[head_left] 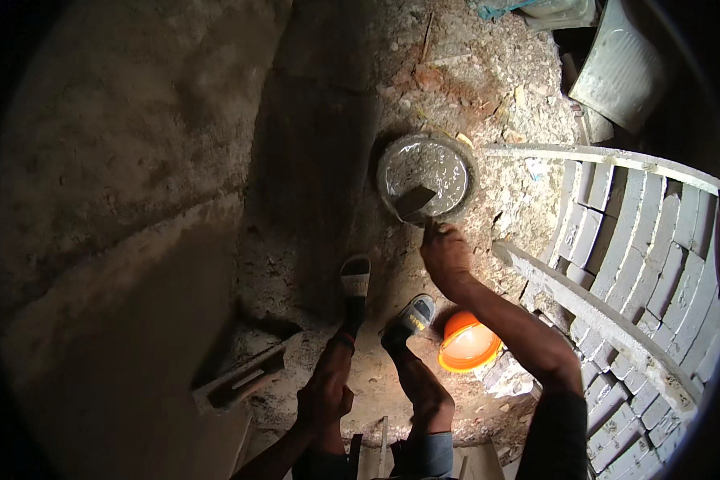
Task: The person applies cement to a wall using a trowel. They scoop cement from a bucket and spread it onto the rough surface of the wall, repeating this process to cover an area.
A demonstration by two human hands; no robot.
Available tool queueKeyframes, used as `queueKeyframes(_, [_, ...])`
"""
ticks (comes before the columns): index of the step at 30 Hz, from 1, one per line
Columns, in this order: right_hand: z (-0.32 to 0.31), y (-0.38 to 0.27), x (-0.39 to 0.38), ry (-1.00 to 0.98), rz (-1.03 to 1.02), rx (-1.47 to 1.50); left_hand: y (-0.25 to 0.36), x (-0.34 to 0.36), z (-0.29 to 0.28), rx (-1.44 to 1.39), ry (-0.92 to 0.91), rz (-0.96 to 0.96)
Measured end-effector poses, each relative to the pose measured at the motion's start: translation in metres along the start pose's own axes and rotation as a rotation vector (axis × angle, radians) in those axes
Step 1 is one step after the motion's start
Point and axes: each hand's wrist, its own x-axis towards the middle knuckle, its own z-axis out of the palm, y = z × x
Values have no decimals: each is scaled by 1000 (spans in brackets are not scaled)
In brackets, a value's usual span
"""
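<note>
A round dark basin [382, 194] of wet grey mortar [432, 164] sits on the rubble-strewn ground ahead of my feet. Its surface shines with water. My right hand [446, 254] is closed around the handle of a trowel, just at the basin's near rim. The trowel's dark flat blade [416, 200] lies over the mortar; whether it dips in, I cannot tell. My left hand [325, 398] is wrapped round my left leg near the knee, its fingers in shadow.
An orange hard hat [466, 342] lies beside my right foot, next to a crumpled whitish bag [506, 374]. Stacked grey bricks [628, 232] and long pale beams [592, 300] fill the right. A wooden float-like piece [244, 374] lies left. A pale curved sheet [620, 68] stands far right.
</note>
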Motion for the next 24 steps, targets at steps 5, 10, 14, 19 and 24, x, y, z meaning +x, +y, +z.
queueKeyframes(5, [85, 95, 65, 43, 139, 584, 20, 20, 3, -1, 58, 119])
queueKeyframes(10, [1, 89, 9, -307, 589, 1941, 1, -3, 2, -26, 26, 12])
queueKeyframes(14, [17, 107, 29, 264, -46, 620, 10, 1, 2, -36, 56, 98])
queueKeyframes(19, [81, 82, 86, -131, 260, 416, 13, 11, 13, -70, 77, 154])
queueKeyframes(24, [-62, 47, 14, -267, -123, 236, -18, -15, 11, -11, 126, 45])
